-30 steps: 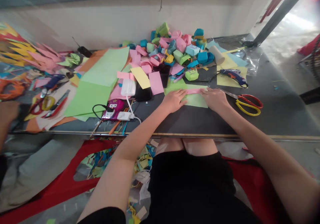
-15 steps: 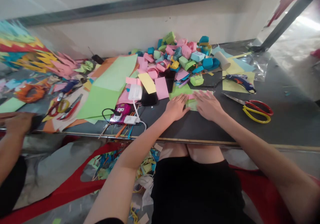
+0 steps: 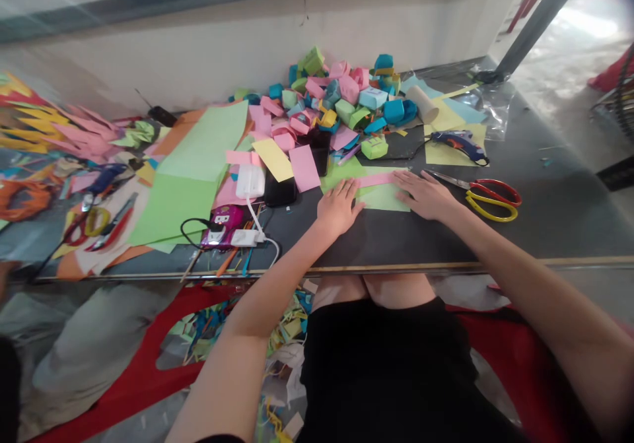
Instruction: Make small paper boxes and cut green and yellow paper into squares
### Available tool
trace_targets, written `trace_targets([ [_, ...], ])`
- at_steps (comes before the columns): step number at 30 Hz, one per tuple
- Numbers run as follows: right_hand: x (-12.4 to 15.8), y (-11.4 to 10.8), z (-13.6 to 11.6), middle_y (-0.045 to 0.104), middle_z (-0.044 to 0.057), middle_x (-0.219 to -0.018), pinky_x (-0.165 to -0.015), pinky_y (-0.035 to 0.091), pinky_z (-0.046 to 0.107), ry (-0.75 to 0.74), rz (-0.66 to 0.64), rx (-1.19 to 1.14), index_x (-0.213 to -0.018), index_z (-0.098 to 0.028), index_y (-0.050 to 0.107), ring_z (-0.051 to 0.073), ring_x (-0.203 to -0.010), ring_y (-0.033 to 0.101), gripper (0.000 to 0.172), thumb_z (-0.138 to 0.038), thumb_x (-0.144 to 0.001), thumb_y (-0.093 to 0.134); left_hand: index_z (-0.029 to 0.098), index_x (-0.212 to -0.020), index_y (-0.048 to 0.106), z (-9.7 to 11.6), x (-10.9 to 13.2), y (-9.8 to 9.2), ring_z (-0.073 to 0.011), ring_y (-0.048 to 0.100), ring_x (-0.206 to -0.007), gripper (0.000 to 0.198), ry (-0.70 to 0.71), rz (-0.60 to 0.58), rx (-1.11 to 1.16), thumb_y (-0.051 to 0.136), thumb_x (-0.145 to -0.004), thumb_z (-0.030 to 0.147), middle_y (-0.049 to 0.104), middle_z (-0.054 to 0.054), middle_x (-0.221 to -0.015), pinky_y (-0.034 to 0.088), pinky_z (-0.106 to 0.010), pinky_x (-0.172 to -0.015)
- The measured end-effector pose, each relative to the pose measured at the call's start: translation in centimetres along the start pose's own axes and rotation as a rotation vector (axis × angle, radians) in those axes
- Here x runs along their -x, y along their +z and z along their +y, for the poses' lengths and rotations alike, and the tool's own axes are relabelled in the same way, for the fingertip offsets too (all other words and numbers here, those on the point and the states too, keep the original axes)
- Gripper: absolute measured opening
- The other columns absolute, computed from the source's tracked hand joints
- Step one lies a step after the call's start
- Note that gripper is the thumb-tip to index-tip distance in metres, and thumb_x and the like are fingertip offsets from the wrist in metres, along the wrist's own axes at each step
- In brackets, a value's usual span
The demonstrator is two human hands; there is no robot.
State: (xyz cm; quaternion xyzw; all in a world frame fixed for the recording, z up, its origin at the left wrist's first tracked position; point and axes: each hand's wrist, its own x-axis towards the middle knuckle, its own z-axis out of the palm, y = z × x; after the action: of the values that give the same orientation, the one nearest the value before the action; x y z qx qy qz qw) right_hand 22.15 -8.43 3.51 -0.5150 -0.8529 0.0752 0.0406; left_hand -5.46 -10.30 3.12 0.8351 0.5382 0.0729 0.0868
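A narrow pink paper strip (image 3: 375, 179) lies across a light green sheet (image 3: 384, 198) on the dark table (image 3: 545, 225). My left hand (image 3: 339, 206) rests flat on the left end of that sheet, fingers stretched toward the strip. At the strip's right end my right hand (image 3: 424, 194) lies flat with spread fingers pressing down. Neither hand grips anything.
Red and yellow scissors (image 3: 490, 199) lie right of my right hand, a blue glue gun (image 3: 459, 142) behind them. A heap of small folded paper boxes (image 3: 341, 100) fills the back. Large green sheets (image 3: 198, 166), a white charger (image 3: 250, 181) with a pink device (image 3: 222, 223), and a dark phone (image 3: 280, 191) sit to the left.
My hands were close together over the strip half a second ago; they have now slid apart to its two ends. The other person's hand at the far left is gone from view.
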Motion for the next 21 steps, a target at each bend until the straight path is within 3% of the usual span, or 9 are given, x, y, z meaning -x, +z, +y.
trace_targets([
  [4, -1.5, 0.0, -0.5, 0.068, 0.008, -0.147, -0.124, 0.038, 0.052, 0.020, 0.120, 0.084, -0.141, -0.022, 0.070, 0.030, -0.141, 0.059, 0.044, -0.040, -0.105, 0.050, 0.016, -0.147, 0.063, -0.2, -1.7, -0.7, -0.0327, 0.050, -0.151, 0.047, 0.053, 0.051, -0.017, 0.050, -0.107, 0.038, 0.061, -0.015, -0.154, 0.042, -0.050, -0.123],
  [7, -3.2, -0.5, -1.2, 0.080, 0.010, -0.122, -0.115, 0.045, 0.047, -0.005, 0.203, 0.139, -0.115, -0.022, 0.081, 0.030, -0.127, 0.065, 0.032, -0.039, -0.103, 0.058, 0.014, -0.112, 0.081, -0.4, -3.8, -1.2, -0.0355, 0.066, -0.127, 0.032, 0.124, 0.067, -0.076, 0.058, -0.105, 0.034, 0.079, -0.019, -0.116, 0.050, -0.052, -0.111],
  [11, -4.8, -1.0, -1.4, 0.080, 0.010, -0.114, -0.101, 0.050, 0.039, -0.205, 0.170, 0.162, -0.111, -0.023, 0.081, 0.026, -0.117, 0.068, 0.034, -0.035, -0.108, 0.050, 0.013, -0.086, 0.082, -0.7, -5.7, -1.5, -0.0334, 0.072, -0.104, 0.038, 0.214, 0.082, -0.098, 0.057, -0.105, 0.034, 0.076, -0.017, -0.081, 0.055, -0.048, -0.097],
  [14, -5.8, -1.1, -0.7, 0.079, 0.010, -0.115, -0.093, 0.052, 0.036, -0.247, 0.117, 0.093, -0.115, -0.021, 0.080, 0.025, -0.112, 0.069, 0.037, -0.029, -0.109, 0.045, 0.013, -0.084, 0.081, -1.3, -6.1, -1.2, -0.0316, 0.071, -0.102, 0.045, 0.239, 0.138, -0.067, 0.054, -0.106, 0.040, 0.074, -0.017, -0.080, 0.055, -0.045, -0.093],
  [17, -7.0, -1.1, 0.1, 0.079, 0.012, -0.116, -0.090, 0.053, 0.036, -0.216, 0.089, -0.016, -0.113, -0.019, 0.079, 0.027, -0.111, 0.069, 0.036, -0.026, -0.106, 0.045, 0.014, -0.084, 0.080, -2.0, -6.1, -0.6, -0.0281, 0.070, -0.105, 0.038, 0.219, 0.209, 0.030, 0.057, -0.105, 0.035, 0.077, -0.014, -0.088, 0.055, -0.040, -0.089],
  [21, -8.6, -0.5, 0.8, 0.079, 0.010, -0.105, -0.086, 0.053, 0.037, -0.148, 0.079, -0.214, -0.106, -0.019, 0.080, 0.026, -0.097, 0.071, 0.029, -0.025, -0.099, 0.053, 0.019, -0.074, 0.077, -2.6, -6.4, 0.4, -0.0242, 0.070, -0.096, 0.027, 0.026, 0.302, 0.238, 0.071, -0.098, 0.031, 0.079, -0.009, -0.089, 0.054, -0.037, -0.083],
])
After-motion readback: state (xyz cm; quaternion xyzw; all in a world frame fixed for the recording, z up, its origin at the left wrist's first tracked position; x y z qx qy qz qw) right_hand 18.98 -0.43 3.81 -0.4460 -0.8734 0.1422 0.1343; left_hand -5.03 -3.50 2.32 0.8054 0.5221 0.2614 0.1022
